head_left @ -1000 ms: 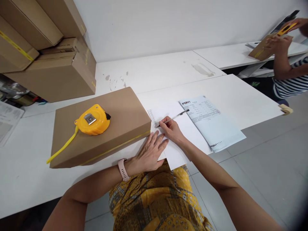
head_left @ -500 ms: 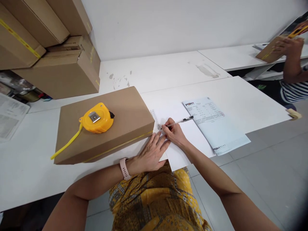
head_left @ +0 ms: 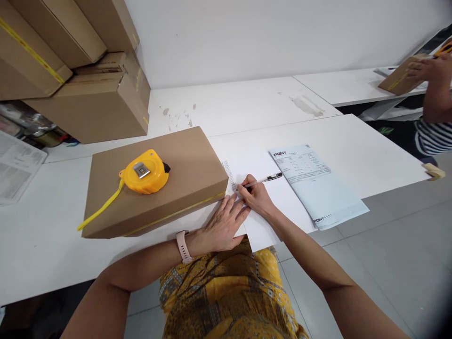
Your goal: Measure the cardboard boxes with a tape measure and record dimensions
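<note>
My right hand [head_left: 256, 194] pinches a clear pen with a black clip [head_left: 265, 179], its tip down on white paper [head_left: 287, 202]. Small handwriting runs along the paper's left edge. Flat on the paper's lower left lies my left hand [head_left: 226, 223], fingers stretched out close to the right one. Just left of the paper is a closed cardboard box [head_left: 190, 165]. On its top rests a yellow tape measure [head_left: 146, 172] with a yellow strap trailing left. A pale blue printed document [head_left: 318, 186] lies to the right, overlapping the paper.
Cardboard boxes [head_left: 102, 106] are stacked at the back left. A printed sheet [head_left: 19, 167] stands at the left edge. The white table [head_left: 374, 155] ends at the right with a pale corner guard [head_left: 433, 171]. Beyond, a co-worker's hands [head_left: 429, 70] hold a small carton [head_left: 397, 77].
My hands stay nearly in place, the pen tilting slightly at the paper. The view has shifted a little. At the right, the co-worker's hands have moved, and the orange tool is less visible.
</note>
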### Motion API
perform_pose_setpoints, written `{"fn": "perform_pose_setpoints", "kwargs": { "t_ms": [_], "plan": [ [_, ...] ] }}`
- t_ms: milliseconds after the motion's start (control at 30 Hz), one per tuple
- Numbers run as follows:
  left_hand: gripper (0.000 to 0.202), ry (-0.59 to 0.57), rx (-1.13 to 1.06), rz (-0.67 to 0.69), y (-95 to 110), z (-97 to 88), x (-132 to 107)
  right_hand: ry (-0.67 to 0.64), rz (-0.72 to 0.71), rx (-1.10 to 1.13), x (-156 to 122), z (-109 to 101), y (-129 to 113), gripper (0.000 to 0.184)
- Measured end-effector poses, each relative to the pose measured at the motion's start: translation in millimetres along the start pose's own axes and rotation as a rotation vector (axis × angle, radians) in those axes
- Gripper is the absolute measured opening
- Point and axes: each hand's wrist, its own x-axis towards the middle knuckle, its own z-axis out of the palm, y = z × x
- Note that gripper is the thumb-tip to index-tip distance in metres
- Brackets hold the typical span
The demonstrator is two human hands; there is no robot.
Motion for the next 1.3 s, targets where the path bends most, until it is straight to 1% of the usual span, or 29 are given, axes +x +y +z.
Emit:
{"fn": "perform_pose_setpoints", "kwargs": {
  "t_ms": [533, 833, 1133, 1300],
  "plan": [
    [0.082, 0.006, -0.002, 0.002, 0.7, -2.0, -1.5, 0.0, -0.015, -0.011, 0.9, 0.4, 3.0, 0.027],
    [0.08, 0.007, 0.007, 0.002, 1.5, -3.2, -1.3, 0.002, -0.021, -0.014, 0.9, 0.9, 2.9, 0.024],
    [0.084, -0.011, 0.018, 0.001, 1.3, -2.0, -1.4, -0.016, -0.016, -0.022, 1.3, 0.6, 5.0, 0.023],
    [0.08, -0.006, 0.029, 0.009, 1.2, -4.5, -1.2, 0.013, -0.003, -0.035, 0.7, 0.9, 2.6, 0.022]
  ]
}}
